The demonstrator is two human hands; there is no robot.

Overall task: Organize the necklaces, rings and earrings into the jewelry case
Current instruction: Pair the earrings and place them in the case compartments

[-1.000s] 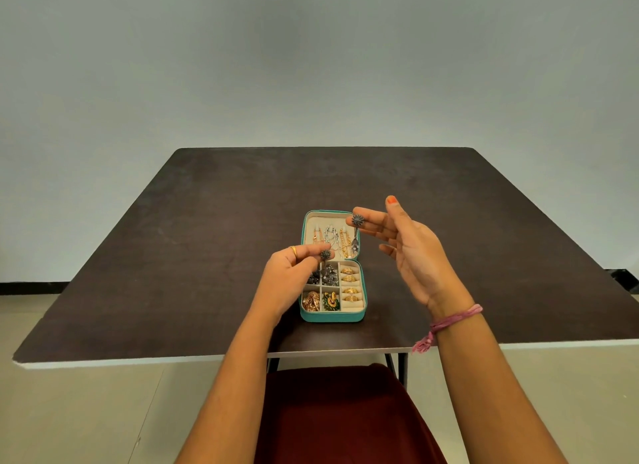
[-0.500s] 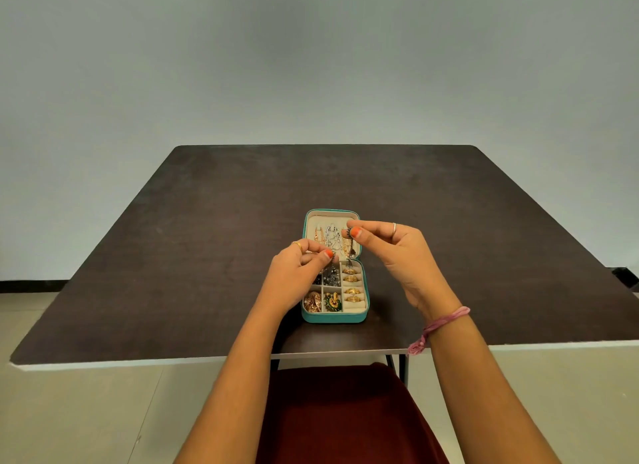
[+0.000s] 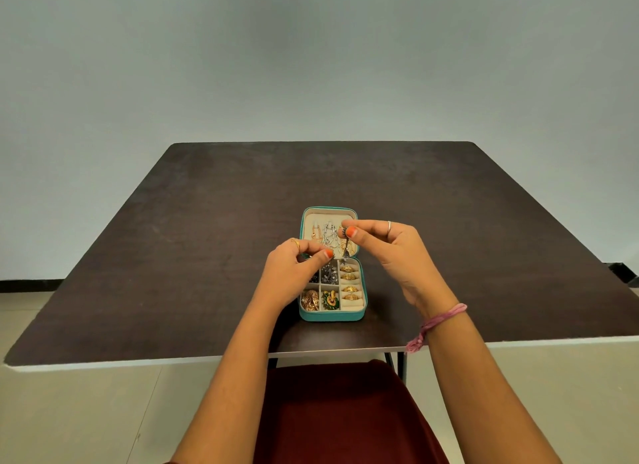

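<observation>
Case [image 3: 332, 315]: teal, open on the table [image 3: 173, 256], near its front edge; compartments mostly filled.
Left hand [image 3: 294, 266]: above case's left cells, fingertips pinched together; contents too small to tell.
Right hand [image 3: 387, 245]: above the hinge, pinching a dark dangling earring [image 3: 345, 247].
Risk: swinging drop likely to snag the necklaces [image 3: 330, 237] in the lid, or land among the rings [image 3: 349, 283].
</observation>
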